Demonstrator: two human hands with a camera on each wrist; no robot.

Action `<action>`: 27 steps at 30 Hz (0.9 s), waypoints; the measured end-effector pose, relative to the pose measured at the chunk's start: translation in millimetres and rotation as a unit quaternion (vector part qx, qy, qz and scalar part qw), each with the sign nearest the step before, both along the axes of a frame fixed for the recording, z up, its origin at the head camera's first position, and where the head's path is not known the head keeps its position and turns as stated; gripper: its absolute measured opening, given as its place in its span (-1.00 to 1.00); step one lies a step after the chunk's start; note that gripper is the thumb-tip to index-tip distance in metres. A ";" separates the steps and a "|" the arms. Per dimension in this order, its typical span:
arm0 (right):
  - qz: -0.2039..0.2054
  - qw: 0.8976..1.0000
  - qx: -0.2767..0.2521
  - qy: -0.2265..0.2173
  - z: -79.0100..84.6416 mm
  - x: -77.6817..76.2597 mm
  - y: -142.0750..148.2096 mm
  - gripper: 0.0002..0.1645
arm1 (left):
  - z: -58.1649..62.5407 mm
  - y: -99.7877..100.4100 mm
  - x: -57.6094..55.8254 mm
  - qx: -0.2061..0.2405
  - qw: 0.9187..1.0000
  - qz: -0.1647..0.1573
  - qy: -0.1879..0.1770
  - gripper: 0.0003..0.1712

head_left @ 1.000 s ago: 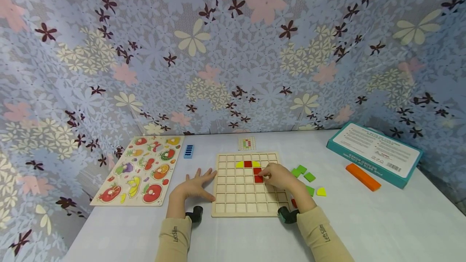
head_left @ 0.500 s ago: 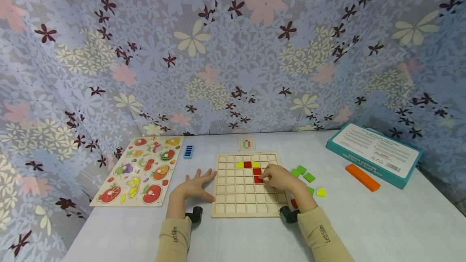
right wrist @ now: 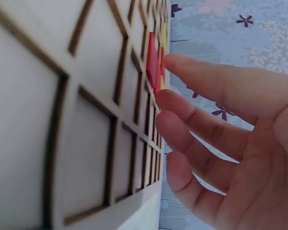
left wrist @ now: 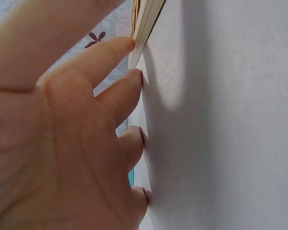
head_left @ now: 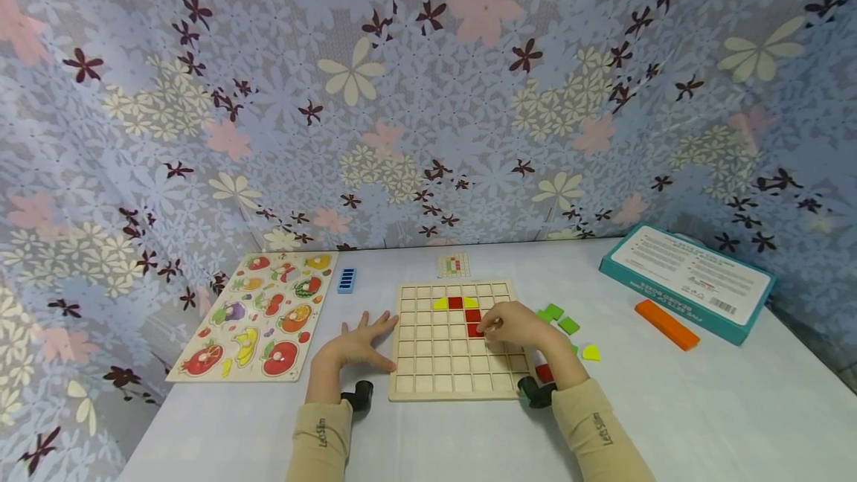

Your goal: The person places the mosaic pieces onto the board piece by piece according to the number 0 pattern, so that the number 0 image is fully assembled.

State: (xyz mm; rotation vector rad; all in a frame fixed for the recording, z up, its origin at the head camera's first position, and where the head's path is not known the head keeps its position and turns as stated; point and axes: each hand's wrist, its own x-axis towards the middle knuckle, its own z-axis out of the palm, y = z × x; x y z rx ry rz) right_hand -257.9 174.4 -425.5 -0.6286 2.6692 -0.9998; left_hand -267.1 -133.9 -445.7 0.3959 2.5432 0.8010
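A wooden grid board (head_left: 423,364) lies flat in the middle of the table. In its upper cells sit red square tiles (head_left: 456,303) with a rounded yellow piece (head_left: 440,304) on either side of the top one. My left hand (head_left: 358,341) is spread at the board's left side, fingertips right at its edge. Over the board's right part, my right hand (head_left: 515,326) has its fingertips beside the lower red tile (head_left: 474,329). In the right wrist view, thumb and bent fingers stand apart with nothing between them, near a red tile (right wrist: 152,60).
Green tiles (head_left: 569,326), a yellow piece (head_left: 591,352) and a red tile (head_left: 544,373) lie right of the board. A pattern card (head_left: 454,265) and blue block (head_left: 347,280) lie behind. Left is a fruit puzzle board (head_left: 254,318); right, an orange block (head_left: 667,325) and teal box (head_left: 689,281).
My right hand has drawn slightly right, and its thumb and index finger have parted at the lower red tile. The left hand has stayed put.
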 end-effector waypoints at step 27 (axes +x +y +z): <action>0.022 1.000 0.013 0.009 1.4 20.4 57.5 -0.92 | 0.8 0.6 -0.1 0.006 1.000 0.007 0.002 0.07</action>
